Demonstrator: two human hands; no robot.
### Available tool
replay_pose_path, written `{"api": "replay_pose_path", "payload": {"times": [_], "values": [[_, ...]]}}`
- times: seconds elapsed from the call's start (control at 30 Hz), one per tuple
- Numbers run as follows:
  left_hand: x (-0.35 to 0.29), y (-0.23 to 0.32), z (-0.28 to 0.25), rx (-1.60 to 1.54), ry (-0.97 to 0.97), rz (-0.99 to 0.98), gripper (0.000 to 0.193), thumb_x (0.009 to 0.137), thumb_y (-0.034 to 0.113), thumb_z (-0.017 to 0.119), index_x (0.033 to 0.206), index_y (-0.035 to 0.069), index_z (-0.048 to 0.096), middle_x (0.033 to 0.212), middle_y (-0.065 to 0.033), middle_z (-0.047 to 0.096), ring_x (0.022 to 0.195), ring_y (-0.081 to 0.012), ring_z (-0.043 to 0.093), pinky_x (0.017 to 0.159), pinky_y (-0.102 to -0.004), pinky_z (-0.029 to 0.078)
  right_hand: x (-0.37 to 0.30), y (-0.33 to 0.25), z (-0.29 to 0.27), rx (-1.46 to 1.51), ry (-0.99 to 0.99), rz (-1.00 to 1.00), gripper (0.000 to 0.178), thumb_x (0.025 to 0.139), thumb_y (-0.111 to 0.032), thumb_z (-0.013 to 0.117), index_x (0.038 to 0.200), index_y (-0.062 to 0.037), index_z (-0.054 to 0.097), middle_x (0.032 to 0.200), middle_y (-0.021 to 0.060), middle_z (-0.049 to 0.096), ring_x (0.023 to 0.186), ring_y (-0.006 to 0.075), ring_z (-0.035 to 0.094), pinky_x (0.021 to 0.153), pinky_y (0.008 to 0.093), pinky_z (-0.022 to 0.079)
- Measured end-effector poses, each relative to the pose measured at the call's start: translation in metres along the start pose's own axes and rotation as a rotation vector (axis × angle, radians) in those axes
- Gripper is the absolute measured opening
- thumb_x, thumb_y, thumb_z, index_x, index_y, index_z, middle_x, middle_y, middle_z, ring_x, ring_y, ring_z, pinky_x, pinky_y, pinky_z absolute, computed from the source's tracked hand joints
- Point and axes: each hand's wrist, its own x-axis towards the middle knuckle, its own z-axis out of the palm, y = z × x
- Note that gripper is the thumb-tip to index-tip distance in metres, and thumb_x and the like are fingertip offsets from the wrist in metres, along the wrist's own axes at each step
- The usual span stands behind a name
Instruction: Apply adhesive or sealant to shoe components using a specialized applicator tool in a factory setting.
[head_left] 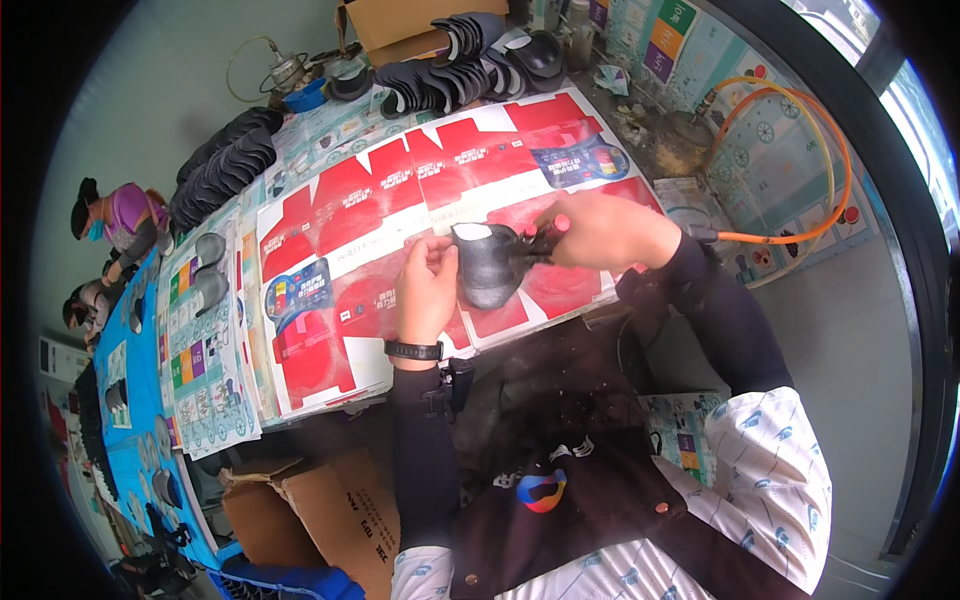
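My left hand [428,290], a dark watch on its wrist, pinches the left edge of a black, cupped, moulded piece [490,268]. A white patch shows at the top of that piece. My right hand [610,232] is wrapped round a dark spray gun [541,240] with red knobs, its front close against the right side of the piece. An orange hose [765,238] meets the gun's lower end behind my right wrist. Under both hands lie flat red-and-white printed cardboard sheets [375,215]. My right fingers partly hide the gun.
Nested black pieces stand in rows at the back [430,85] and far left [225,165]. A blue bowl [305,97] and a metal pot [287,72] are behind. Open cardboard boxes [345,515] stand below left. Two people [130,215] work at a blue table [130,390].
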Motion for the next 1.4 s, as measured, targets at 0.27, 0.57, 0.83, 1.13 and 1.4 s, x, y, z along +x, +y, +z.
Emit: {"api": "replay_pose_path", "payload": {"times": [0.27, 0.57, 0.83, 1.13, 1.4], "values": [[-0.001, 0.013, 0.002, 0.017, -0.001, 0.044, 0.024, 0.096, 0.019, 0.071, 0.109, 0.000, 0.067, 0.099, -0.0129, 0.074, 0.087, -0.0208, 0.071, 0.076, -0.0342, 0.055, 0.011, 0.004, -0.011, -0.184, 0.155, 0.022, 0.025, 0.082, -0.010, 0.058, 0.101, -0.0015, 0.072, 0.089, 0.0248, 0.069, 0.088, 0.0436, 0.066, 0.078, 0.0484, 0.052], [0.001, 0.019, 0.003, 0.131, 0.078, 0.119, 0.024, 0.093, 0.017, 0.075, 0.107, 0.001, 0.065, 0.089, -0.0112, 0.073, 0.079, -0.0224, 0.070, 0.070, -0.0352, 0.055, 0.003, -0.018, -0.021, 0.189, -0.237, 0.249, 0.021, 0.080, -0.010, 0.065, 0.095, 0.0028, 0.070, 0.072, 0.0103, 0.065, 0.058, 0.0176, 0.061, 0.054, 0.0346, 0.046], [0.000, -0.015, -0.007, 0.297, 0.080, 0.003, 0.029, 0.097, 0.013, 0.069, 0.120, 0.000, 0.059, 0.099, -0.0160, 0.071, 0.087, -0.0262, 0.071, 0.076, -0.0393, 0.055, 0.021, -0.014, -0.014, 0.281, -0.019, 0.116, 0.019, 0.077, -0.008, 0.066, 0.092, 0.0036, 0.067, 0.065, 0.0127, 0.062, 0.056, 0.0232, 0.062, 0.053, 0.0394, 0.046], [0.001, -0.008, -0.022, -0.102, 0.044, -0.167, 0.027, 0.104, 0.016, 0.059, 0.126, -0.001, 0.058, 0.101, -0.0116, 0.068, 0.079, -0.0139, 0.068, 0.066, -0.0284, 0.055, 0.046, -0.010, 0.001, 0.162, 0.072, 0.055, 0.029, 0.081, -0.016, 0.054, 0.078, 0.0087, 0.070, 0.075, 0.0237, 0.070, 0.073, 0.0348, 0.073, 0.069, 0.0439, 0.056], [0.006, -0.035, -0.065, 0.057, 0.149, -0.089, 0.022, 0.101, 0.010, 0.062, 0.119, -0.002, 0.064, 0.103, -0.0127, 0.070, 0.090, -0.0168, 0.069, 0.079, -0.0283, 0.054, 0.044, -0.014, -0.005, 0.275, -0.135, 0.124, 0.020, 0.075, -0.013, 0.061, 0.076, 0.0059, 0.067, 0.063, 0.0178, 0.062, 0.060, 0.0288, 0.066, 0.058, 0.0410, 0.049]]}}
